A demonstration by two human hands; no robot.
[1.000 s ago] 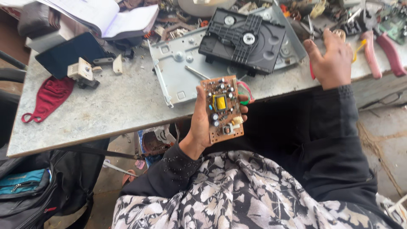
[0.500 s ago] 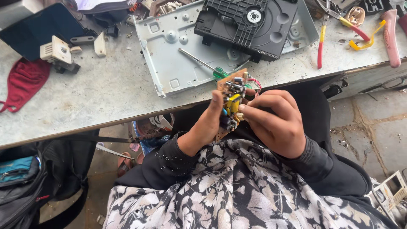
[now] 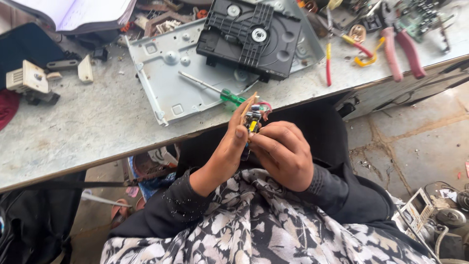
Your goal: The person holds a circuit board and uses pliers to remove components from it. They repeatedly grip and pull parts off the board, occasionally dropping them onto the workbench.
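Just in front of the green-handled screwdriver (image 3: pixel 222 93) on the counter (image 3: pixel 88 132), your left hand (image 3: pixel 227 151) grips the small circuit board (image 3: pixel 251 117) edge-on while your right hand (image 3: pixel 286 154) pinches its components, so the next move probably needs a careful, steady pull.

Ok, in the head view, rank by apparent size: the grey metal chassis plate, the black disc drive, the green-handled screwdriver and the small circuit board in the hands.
1. grey metal chassis plate
2. black disc drive
3. green-handled screwdriver
4. small circuit board: seen edge-on, partly hidden by the left hand and right hand, and nearer the camera, so its rank is unsure.
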